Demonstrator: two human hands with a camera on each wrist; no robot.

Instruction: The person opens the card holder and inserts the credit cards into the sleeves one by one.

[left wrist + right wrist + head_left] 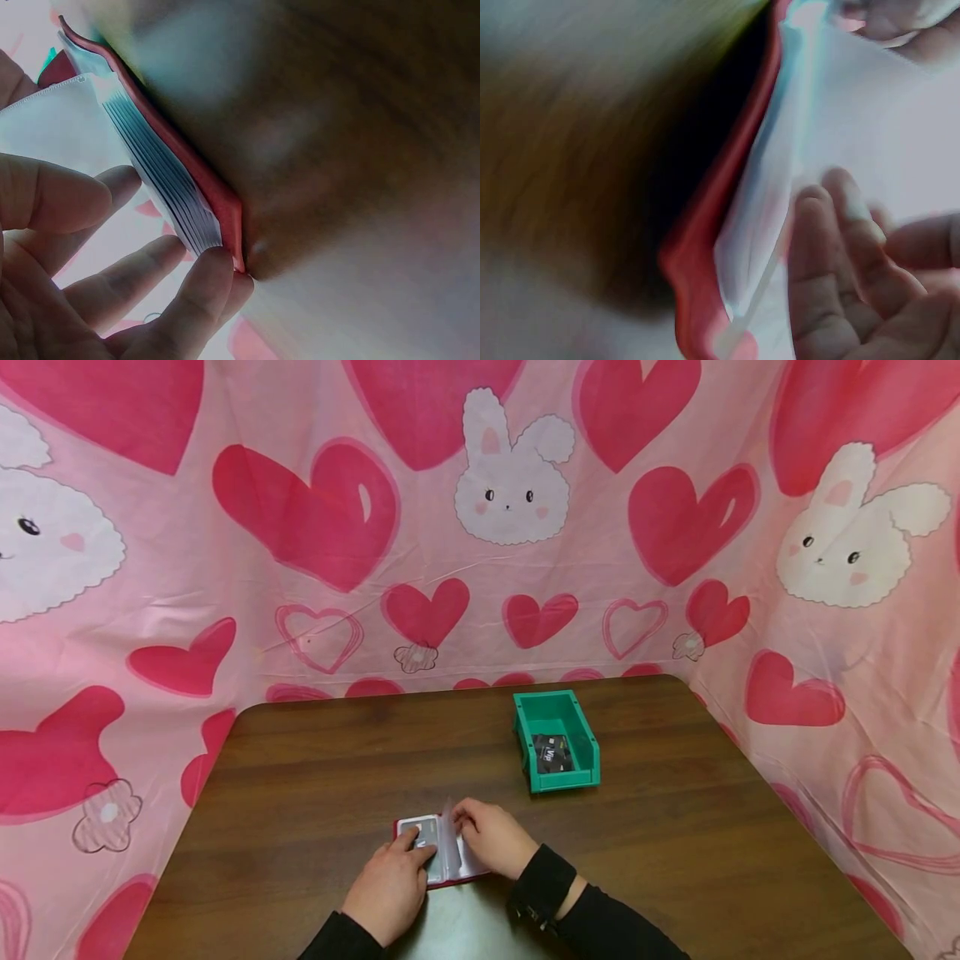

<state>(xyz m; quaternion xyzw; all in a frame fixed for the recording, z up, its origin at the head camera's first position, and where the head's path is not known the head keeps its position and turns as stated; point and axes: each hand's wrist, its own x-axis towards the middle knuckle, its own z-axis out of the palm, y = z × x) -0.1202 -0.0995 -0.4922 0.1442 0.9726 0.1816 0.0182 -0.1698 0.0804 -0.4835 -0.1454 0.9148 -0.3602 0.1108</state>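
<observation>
A brown wooden worktop [337, 760] is enclosed at left, far side and right by a pink fabric backdrop [555, 564], which is printed with red hearts and white rabbit heads.

At the near left, the left hand [388, 887] is reached in from a black sleeve [343, 941]. Its thumb and fingers are held apart and laid on the left side of a small red booklet [453, 860]; in the left wrist view, a fingertip is rested against the near edge of its stacked pages.

The booklet is laid open on the near part of the worktop, slightly left of the middle, and is filled with clear plastic pockets. A grey card [429, 832] is seen in the left-hand pocket, partly covered by the left fingers. Near the fold, one clear sleeve [450, 839] is raised upright between the two sides.

Just to the right of that sleeve, the right hand [498, 842] is placed over the right side of the booklet, with its fingers bent toward the sleeve. Whether the plastic is pinched cannot be told. A black band [543, 883] is worn at the wrist.

Farther right, on the far part of the worktop and well apart from the hands, a green bin [566, 781] is set. Inside it, toward its near end, a black card [552, 753] with pale lettering is contained.
</observation>
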